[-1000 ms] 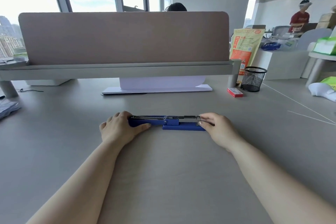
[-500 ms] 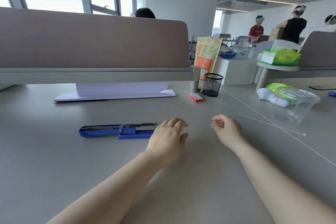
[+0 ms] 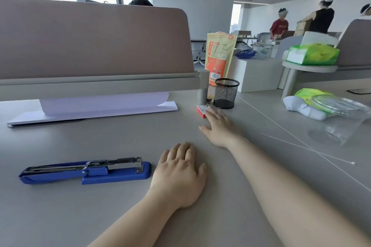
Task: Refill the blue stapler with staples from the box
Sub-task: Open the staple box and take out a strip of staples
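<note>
The blue stapler [image 3: 86, 172] lies on the grey desk at the lower left, swung fully open with its metal staple channel facing up. My left hand [image 3: 179, 172] rests palm down on the desk just right of the stapler, holding nothing. My right hand [image 3: 217, 126] is stretched forward with fingers spread, its blurred fingertips at the small red staple box [image 3: 202, 110] that lies by the divider's post. Whether the fingers touch the box, I cannot tell.
A black mesh pen cup [image 3: 225, 93] stands right behind the box, with an orange packet [image 3: 218, 58] beyond it. The desk divider [image 3: 94, 46] and a white paper stack [image 3: 100, 110] fill the back left. A clear plastic container [image 3: 339, 120] lies at the right.
Both hands have let go of the stapler. My view has swung right, my left hand has settled on the desk beside the stapler, and my right hand has opened and reached forward to the red box.
</note>
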Tool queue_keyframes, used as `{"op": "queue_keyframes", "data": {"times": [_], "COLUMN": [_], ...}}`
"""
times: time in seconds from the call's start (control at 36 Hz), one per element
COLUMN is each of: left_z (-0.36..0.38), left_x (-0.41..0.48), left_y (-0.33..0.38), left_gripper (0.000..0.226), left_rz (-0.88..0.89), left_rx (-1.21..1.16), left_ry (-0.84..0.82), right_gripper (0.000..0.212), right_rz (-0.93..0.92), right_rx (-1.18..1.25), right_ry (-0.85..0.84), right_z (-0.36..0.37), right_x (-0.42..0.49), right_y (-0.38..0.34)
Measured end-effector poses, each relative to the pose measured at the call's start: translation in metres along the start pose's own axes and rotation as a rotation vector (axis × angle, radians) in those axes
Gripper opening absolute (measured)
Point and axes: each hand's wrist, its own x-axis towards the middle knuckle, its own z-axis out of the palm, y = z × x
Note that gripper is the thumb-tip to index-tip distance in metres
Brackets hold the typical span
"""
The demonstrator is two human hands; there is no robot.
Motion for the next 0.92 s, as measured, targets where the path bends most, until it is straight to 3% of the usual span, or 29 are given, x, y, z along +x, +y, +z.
{"op": "queue_keyframes", "data": {"times": [0.14, 0.39, 0.56, 0.69, 0.81, 0.92], "left_z": [0.001, -0.001, -0.008, -0.015, -0.014, -0.015], "left_x": [0.002, 0.001, -0.002, -0.016, -0.027, -0.029], "left_y": [-0.001, -0.001, 0.0, 0.007, 0.008, 0.005], "left_gripper": [0.061, 0.059, 0.058, 0.043, 0.044, 0.05], "left_rz": [0.001, 0.006, -0.003, -0.031, -0.022, -0.004], "left_rx": [0.0, -0.016, -0.052, -0.083, -0.102, -0.133], "left_ry": [0.004, -0.002, -0.016, 0.021, 0.017, 0.023], "right_gripper": [0.062, 0.051, 0.044, 0.024, 0.011, 0.023], "right_rz": [0.002, 0.014, -0.012, 0.054, 0.065, 0.104], "right_rx": [-0.048, 0.089, 0.108, 0.068, 0.053, 0.174], "right_ry": [-0.076, -0.082, 0.01, 0.236, 0.318, 0.316], "right_z": [0.001, -0.003, -0.013, -0.021, -0.025, -0.023], "right_x": [0.008, -0.041, -0.124, -0.178, -0.187, -0.18], "right_y": [-0.002, -0.005, -0.013, -0.023, -0.026, -0.018]}}
